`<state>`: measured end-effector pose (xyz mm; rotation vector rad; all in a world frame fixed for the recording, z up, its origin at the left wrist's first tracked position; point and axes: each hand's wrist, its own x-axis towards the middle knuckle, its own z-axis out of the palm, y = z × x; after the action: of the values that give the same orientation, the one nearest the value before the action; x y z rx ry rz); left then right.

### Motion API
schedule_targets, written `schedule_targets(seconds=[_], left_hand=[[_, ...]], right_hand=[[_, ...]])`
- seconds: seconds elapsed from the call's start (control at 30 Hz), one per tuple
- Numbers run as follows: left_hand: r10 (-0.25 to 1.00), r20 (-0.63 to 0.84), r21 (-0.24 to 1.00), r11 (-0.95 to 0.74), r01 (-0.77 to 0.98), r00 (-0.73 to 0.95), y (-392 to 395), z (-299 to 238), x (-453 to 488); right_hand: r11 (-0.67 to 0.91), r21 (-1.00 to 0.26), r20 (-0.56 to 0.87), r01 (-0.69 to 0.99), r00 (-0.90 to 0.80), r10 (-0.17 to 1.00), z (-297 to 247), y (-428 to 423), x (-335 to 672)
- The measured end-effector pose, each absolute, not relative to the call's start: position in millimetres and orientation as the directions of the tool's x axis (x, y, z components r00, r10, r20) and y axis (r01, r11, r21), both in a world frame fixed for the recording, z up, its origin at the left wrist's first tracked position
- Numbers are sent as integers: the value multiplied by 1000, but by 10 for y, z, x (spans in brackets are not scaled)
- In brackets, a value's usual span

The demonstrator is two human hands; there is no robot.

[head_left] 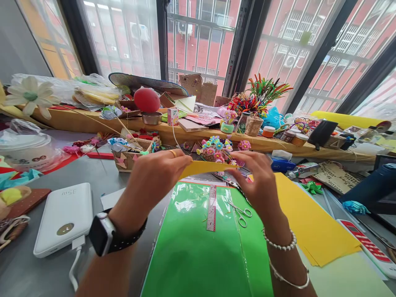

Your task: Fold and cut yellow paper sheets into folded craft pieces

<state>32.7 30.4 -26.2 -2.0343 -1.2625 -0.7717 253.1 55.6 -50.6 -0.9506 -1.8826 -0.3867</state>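
A narrow piece of yellow paper (206,167) is stretched level between my two hands, above the far end of the desk work area. My left hand (156,177), with a watch on its wrist, pinches the paper's left end. At the other end, my right hand (260,181) has its thumb and fingertips on the paper. Below them lies a green sheet (198,255) under clear plastic. On it rest a pink patterned ruler (211,210), small scissors (242,213) with light handles, and a few tiny yellow scraps.
Yellow paper sheets (312,222) lie to the right. A white power bank (65,218) with a cable sits left. Behind are a box of craft flowers (134,154), a flower bunch (216,148), and a shelf (123,126) crowded with supplies, including a red ball (147,99).
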Motion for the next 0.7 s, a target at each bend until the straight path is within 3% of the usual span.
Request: schedule_targets(seconds=[0.1, 0.33, 0.7], left_hand=[[563, 694, -222, -425, 877, 449, 319, -278, 439], [618, 620, -138, -522, 842, 484, 312, -281, 492], [590, 596, -130, -598, 791, 544, 304, -258, 518]], right_hand=[[687, -75, 822, 722, -346, 453, -529, 519, 2374], [685, -8, 808, 728, -399, 433, -546, 495, 2327], [709, -58, 788, 702, -405, 465, -471, 428, 2385]])
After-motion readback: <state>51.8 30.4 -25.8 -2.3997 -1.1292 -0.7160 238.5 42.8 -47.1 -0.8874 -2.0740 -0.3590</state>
